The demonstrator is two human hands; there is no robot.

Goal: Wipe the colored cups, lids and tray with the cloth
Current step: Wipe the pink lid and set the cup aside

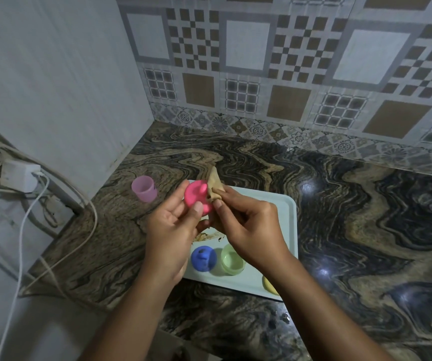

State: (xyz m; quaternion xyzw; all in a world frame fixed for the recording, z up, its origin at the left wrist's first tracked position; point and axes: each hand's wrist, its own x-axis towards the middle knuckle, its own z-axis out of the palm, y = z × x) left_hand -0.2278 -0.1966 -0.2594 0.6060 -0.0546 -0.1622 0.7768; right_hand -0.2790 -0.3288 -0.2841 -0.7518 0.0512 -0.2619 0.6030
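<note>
My left hand (169, 235) holds a pink lid (196, 196) above the white tray (286, 220), thumb on its front face. A tan cloth (215, 187) is pinched in my right hand (248, 230) and pressed against the lid's right edge. On the tray sit a blue lid (203, 258), a pale green cup (232, 259) and a yellow piece (269, 285) partly hidden by my right forearm. A brown smear (204, 237) marks the tray under my hands. A pink cup (144, 188) stands upright on the counter, left of the tray.
The marbled counter (353, 217) stretches wide to the right of the tray and ends at a patterned tile wall (287, 74) behind. A plain wall closes the left side. A white charger (19, 175) with cables (22, 243) hangs off the counter's left edge.
</note>
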